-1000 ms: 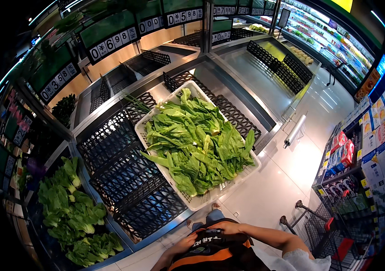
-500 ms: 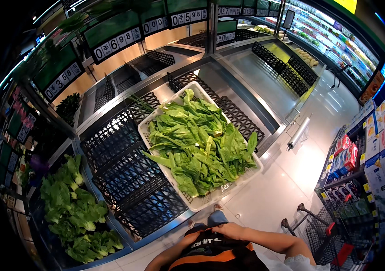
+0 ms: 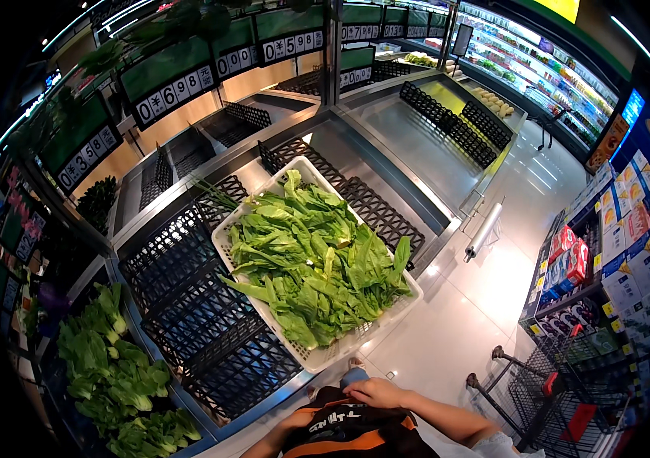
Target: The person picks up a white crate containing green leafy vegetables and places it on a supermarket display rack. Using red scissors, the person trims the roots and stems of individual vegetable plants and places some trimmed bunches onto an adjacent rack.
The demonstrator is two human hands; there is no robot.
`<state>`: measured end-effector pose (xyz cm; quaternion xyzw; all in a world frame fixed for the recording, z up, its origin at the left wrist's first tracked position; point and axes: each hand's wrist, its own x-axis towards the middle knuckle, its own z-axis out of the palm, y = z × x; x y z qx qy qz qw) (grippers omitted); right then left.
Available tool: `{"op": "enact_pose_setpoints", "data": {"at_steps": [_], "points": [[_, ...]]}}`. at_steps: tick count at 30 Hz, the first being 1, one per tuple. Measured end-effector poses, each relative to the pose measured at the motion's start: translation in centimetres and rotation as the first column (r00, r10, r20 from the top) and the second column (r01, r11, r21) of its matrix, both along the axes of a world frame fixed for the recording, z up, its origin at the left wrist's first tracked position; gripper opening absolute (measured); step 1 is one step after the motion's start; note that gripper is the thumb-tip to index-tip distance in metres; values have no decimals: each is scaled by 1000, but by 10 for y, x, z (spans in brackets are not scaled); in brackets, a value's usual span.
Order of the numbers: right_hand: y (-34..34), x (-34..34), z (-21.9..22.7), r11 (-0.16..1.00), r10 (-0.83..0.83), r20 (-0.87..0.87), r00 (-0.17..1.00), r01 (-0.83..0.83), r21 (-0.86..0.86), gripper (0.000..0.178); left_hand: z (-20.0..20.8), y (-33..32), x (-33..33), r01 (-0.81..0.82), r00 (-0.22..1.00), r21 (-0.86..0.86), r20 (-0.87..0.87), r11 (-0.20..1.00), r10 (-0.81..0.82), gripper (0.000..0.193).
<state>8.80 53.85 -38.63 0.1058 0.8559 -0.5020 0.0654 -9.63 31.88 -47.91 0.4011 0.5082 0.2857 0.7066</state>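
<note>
My right hand (image 3: 377, 392) is closed on the top edge of a black apron (image 3: 348, 435) with orange trim, held in front of my body. Against the apron's left side lies my left hand (image 3: 296, 420), its fingers hidden by the cloth. Ahead of both hands, a white perforated plastic crate (image 3: 317, 359) sits at a slant on the display stand, touched by neither hand. Loose green leafy lettuce (image 3: 317, 256) is heaped in it, some leaves hanging over the rim.
Black lattice racks (image 3: 210, 305) cover the metal stand left of the crate. Bunches of leafy greens (image 3: 111, 366) fill the left bin. A roll of plastic bags (image 3: 485, 233) hangs off the stand's right edge. A shopping cart (image 3: 546, 389) stands right, beside stacked cartons (image 3: 630, 206).
The view has shifted, so the crate and stand appear slightly further left and lower. Both hands stay at the apron; the left has slid a little down and left. The lettuce lies as before.
</note>
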Motion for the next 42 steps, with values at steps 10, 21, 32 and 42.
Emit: {"op": "enact_pose_setpoints", "data": {"at_steps": [10, 21, 32, 42], "points": [[-29, -43, -4, 994, 109, -127, 986, -110, -5, 27, 5, -13, -5, -57, 989, 142, -130, 988, 76, 45], [-41, -67, 25, 981, 134, -139, 981, -152, -122, 53, 50, -53, -50, -725, 649, -101, 228, 681, 726, 33], [-37, -93, 50, 686, -211, 55, 976, 188, -703, 32, 148, 23, -40, -955, 94, -185, 552, 232, 829, 43], [16, -66, 67, 280, -379, 140, 915, 257, -925, 39, 76, -48, -16, -343, 937, 86, -33, 935, 347, 30]]}}
